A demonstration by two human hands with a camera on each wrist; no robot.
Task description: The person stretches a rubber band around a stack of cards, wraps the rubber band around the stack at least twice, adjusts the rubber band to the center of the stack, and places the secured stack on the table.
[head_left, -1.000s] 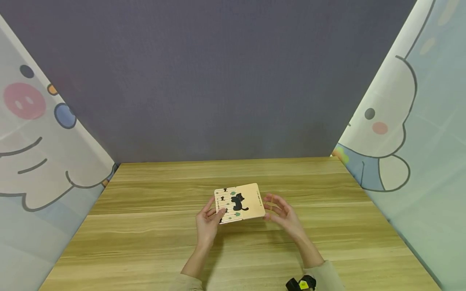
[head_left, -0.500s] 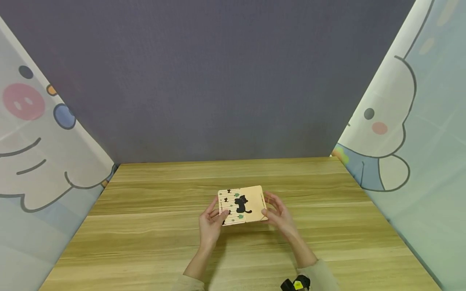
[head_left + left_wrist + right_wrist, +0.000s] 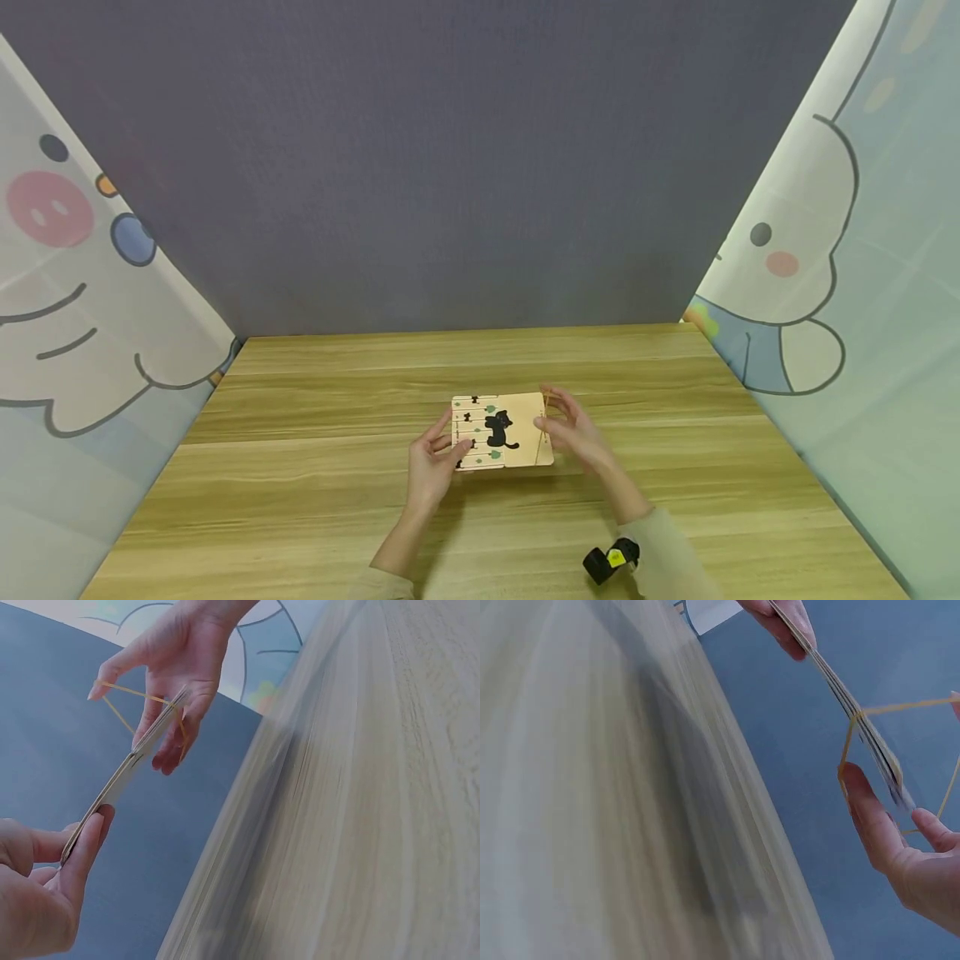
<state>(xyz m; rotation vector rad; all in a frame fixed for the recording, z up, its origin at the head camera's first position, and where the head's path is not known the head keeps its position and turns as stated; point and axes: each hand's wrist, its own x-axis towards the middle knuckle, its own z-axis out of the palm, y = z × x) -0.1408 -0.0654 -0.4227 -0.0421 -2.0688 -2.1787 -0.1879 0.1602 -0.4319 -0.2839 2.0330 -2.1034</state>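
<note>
A small cream notebook [image 3: 521, 417] with a black cat on its cover is held up above the wooden table, seen nearly edge-on in both wrist views. My left hand [image 3: 431, 477] pinches its left end, thumb on the cover and fingers underneath. A thin tan rubber band [image 3: 911, 707] is stretched over the spread thumb and fingers of my right hand [image 3: 576, 433]. The band loops round the notebook's right end, and one strand crosses the cover slantwise in the head view. Right fingertips [image 3: 853, 776] lie close to the notebook's edge.
The wood-grain table [image 3: 315, 500] extends beneath both hands. A dark grey panel [image 3: 465, 167] rises behind it, with cartoon-printed curtains [image 3: 795, 208] on both sides. A black device with a yellow label [image 3: 615, 558] sits at the right wrist.
My right hand has moved left over the notebook's right end, bringing the rubber band around it. The notebook has shifted slightly right and nearer and turned straighter; my left hand keeps its pinch.
</note>
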